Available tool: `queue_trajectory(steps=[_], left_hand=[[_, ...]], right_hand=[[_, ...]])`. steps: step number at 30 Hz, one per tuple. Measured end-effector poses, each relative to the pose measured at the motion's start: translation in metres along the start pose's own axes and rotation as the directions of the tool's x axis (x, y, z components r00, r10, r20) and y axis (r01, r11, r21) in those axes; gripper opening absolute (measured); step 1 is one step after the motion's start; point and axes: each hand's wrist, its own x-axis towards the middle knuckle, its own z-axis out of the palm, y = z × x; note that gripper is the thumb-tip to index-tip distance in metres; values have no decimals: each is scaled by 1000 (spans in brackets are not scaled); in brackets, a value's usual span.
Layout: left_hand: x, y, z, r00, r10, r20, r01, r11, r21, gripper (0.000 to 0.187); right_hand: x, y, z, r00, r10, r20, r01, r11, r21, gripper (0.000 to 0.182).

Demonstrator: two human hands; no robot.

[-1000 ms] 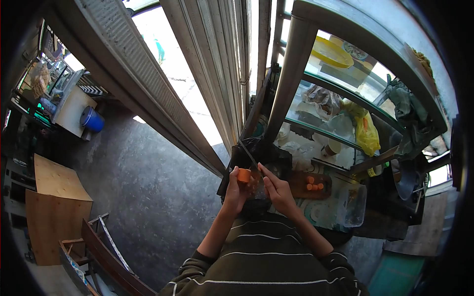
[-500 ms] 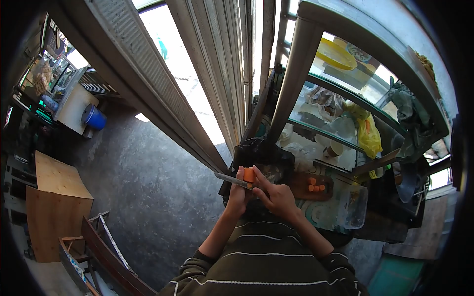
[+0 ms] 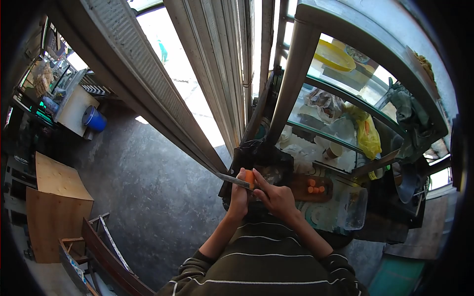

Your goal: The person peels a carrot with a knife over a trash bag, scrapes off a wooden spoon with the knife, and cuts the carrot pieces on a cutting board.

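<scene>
Right now, a short orange carrot piece sits upright between your two hands, held in the air just above the near edge of the counter. Your left hand wraps around the lower part of the carrot piece, its grip pressed closed on it. Your right hand is closed around the handle of a knife, its grip tight on it, with the thumb reaching toward the carrot. The knife blade lies nearly level and points out to the left, past your left hand, with its edge touching the side of the carrot.

Just beyond your hands sits a dark container lined with black plastic; what is inside it is too dim to tell. To the right, on the counter, lies a wooden chopping board with a few small orange carrot chunks gathered on it. Further right stands a clear plastic box. Behind the counter rises a glass display case with shelves holding bags, a yellow plastic bag and a yellow bowl on top.

Your striped dark sleeves fill the bottom of the view. To the left lies a grey concrete floor, with a blue bucket well away at the far left.
</scene>
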Motion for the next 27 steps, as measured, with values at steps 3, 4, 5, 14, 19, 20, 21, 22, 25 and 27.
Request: queue_trajectory(steps=[3, 4, 5, 14, 19, 20, 21, 22, 25, 27], left_hand=[[-3, 4, 3, 999, -36, 16, 37, 999, -6, 35], [-3, 4, 3, 999, -37, 13, 37, 999, -7, 35], [-3, 4, 3, 999, -38, 9, 38, 999, -8, 34], [-3, 0, 8, 998, 4, -55, -6, 999, -39, 32], [0, -6, 4, 998, 42, -51, -44, 998, -41, 32], [0, -6, 4, 998, 30, -48, -32, 998, -49, 32], [-1, -6, 4, 998, 29, -48, -32, 998, -49, 32], [-1, -5, 4, 998, 35, -47, -37, 999, -36, 32], [-3, -4, 6, 998, 51, -45, -52, 999, -14, 31], [-3, -4, 6, 997, 62, -45, -62, 998, -4, 31]], right_hand=[[0, -1, -1, 999, 29, 35, -29, 999, -16, 54], [0, -1, -2, 999, 32, 33, -32, 999, -11, 54], [1, -2, -2, 999, 35, 32, -34, 999, -6, 54], [-1, -1, 0, 1000, 15, -7, -15, 1000, -11, 53], [0, -2, 1, 1000, -8, -24, 8, 999, -31, 53], [0, -2, 1, 999, -10, -32, 9, 1000, -23, 53], [0, -2, 1, 999, -9, -31, 8, 1000, -24, 53], [0, -3, 1, 999, -10, -34, 9, 1000, -21, 53], [0, -3, 2, 999, -8, -39, 8, 1000, -16, 53], [0, -3, 3, 999, -5, -41, 5, 1000, -13, 53]])
